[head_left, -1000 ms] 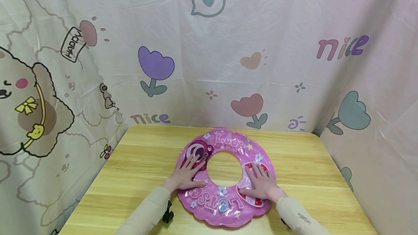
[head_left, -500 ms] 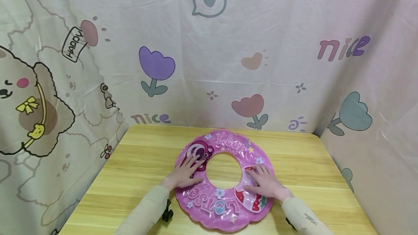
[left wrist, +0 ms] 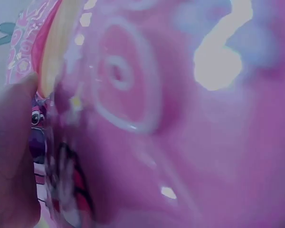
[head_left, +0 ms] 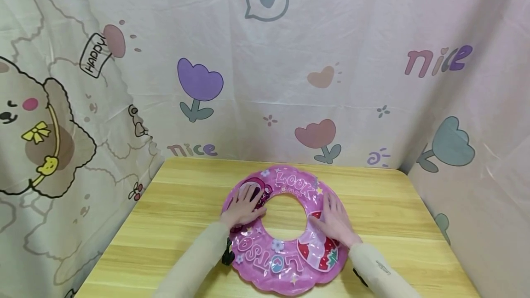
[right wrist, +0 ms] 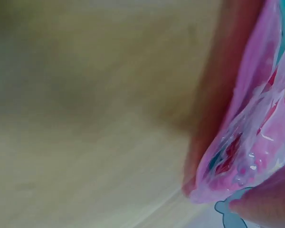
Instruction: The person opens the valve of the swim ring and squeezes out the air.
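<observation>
A pink inflatable swim ring with a scalloped edge lies flat on the wooden table, printed with a bear face, strawberries and lettering. On its left side, over the bear print, rests my left hand, fingers spread and thumb near the inner hole. My right hand lies on the opposite side above the strawberry print, its fingers extended toward the far edge. The left wrist view is mostly the ring's glossy pink surface, with part of the hand at the left. In the right wrist view, the ring's outer edge meets a finger low in the corner.
The light wooden table extends around the ring and shows through its hole. A patterned cloth backdrop rises behind the table and along both sides. A small black device sits under the left wrist.
Both hands have slid forward over the ring, the left one also a little to the right. The ring has turned slightly clockwise, its strawberry print shifting toward the near side.
</observation>
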Demonstrator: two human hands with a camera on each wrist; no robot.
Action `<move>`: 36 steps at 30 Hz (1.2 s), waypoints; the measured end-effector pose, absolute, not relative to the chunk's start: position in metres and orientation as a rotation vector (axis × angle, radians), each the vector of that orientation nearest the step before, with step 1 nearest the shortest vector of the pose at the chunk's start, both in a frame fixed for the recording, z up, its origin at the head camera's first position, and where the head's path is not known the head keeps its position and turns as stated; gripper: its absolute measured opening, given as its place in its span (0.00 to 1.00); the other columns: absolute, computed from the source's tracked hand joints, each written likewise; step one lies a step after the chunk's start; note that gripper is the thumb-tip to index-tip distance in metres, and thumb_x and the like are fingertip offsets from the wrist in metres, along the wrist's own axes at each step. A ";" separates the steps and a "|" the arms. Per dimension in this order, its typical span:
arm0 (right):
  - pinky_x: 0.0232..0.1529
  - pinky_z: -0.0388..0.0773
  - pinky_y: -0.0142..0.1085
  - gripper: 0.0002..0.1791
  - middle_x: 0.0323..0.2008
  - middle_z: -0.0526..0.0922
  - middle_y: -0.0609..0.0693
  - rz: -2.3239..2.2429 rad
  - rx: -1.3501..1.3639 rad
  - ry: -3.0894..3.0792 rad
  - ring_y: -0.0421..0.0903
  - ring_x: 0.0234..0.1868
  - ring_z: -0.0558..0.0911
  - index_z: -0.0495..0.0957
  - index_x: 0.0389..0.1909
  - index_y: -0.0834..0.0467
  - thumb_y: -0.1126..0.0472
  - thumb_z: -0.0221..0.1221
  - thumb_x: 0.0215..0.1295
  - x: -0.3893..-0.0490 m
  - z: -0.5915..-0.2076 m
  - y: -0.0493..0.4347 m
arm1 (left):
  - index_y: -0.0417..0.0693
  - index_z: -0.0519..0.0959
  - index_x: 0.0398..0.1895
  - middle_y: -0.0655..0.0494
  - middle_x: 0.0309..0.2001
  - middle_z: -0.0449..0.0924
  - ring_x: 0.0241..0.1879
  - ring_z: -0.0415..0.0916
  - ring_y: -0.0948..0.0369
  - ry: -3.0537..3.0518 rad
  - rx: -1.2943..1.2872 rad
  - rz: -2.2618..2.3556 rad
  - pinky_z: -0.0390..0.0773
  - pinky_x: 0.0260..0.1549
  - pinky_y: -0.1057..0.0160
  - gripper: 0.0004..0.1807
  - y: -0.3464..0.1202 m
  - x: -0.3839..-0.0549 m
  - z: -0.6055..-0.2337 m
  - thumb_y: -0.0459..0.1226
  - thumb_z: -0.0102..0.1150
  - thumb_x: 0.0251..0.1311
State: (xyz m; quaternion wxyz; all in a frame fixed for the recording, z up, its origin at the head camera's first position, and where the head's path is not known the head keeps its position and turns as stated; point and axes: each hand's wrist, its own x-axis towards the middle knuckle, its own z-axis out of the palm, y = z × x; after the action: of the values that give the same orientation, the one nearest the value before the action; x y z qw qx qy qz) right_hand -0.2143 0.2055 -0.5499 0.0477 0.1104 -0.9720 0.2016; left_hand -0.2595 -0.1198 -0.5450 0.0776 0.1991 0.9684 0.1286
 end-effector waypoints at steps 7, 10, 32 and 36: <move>0.80 0.34 0.62 0.56 0.78 0.31 0.75 0.710 0.212 -3.132 0.70 0.80 0.36 0.34 0.76 0.77 0.40 0.53 0.73 -0.226 -0.551 0.194 | 0.56 0.43 0.83 0.46 0.83 0.29 0.82 0.27 0.43 2.886 0.498 0.446 0.31 0.79 0.37 0.43 -0.110 -0.284 -0.561 0.64 0.36 0.72; 0.80 0.32 0.62 0.56 0.77 0.29 0.75 0.771 0.196 -3.131 0.71 0.80 0.34 0.33 0.75 0.77 0.40 0.52 0.73 -0.229 -0.557 0.194 | 0.57 0.43 0.83 0.47 0.83 0.30 0.82 0.28 0.43 2.888 0.479 0.481 0.33 0.78 0.34 0.44 -0.108 -0.286 -0.564 0.65 0.36 0.72; 0.79 0.27 0.63 0.60 0.79 0.31 0.71 0.767 0.171 -3.179 0.67 0.81 0.34 0.33 0.78 0.70 0.27 0.45 0.69 -0.237 -0.573 0.200 | 0.63 0.45 0.82 0.50 0.84 0.32 0.83 0.32 0.47 2.930 0.375 0.444 0.33 0.79 0.38 0.38 -0.104 -0.293 -0.582 0.65 0.27 0.74; 0.79 0.29 0.63 0.58 0.79 0.34 0.71 0.743 0.165 -3.194 0.67 0.81 0.37 0.35 0.78 0.71 0.30 0.46 0.71 -0.234 -0.565 0.198 | 0.63 0.45 0.82 0.50 0.84 0.33 0.83 0.31 0.47 2.931 0.362 0.441 0.33 0.79 0.38 0.38 -0.102 -0.293 -0.581 0.65 0.27 0.74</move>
State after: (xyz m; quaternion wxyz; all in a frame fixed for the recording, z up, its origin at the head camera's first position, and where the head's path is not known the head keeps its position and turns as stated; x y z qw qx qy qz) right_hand -0.2339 0.1985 -0.5646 -0.0708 0.0502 -0.9703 0.2256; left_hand -0.2927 -0.1023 -0.5812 0.0777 0.1208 0.9786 0.1473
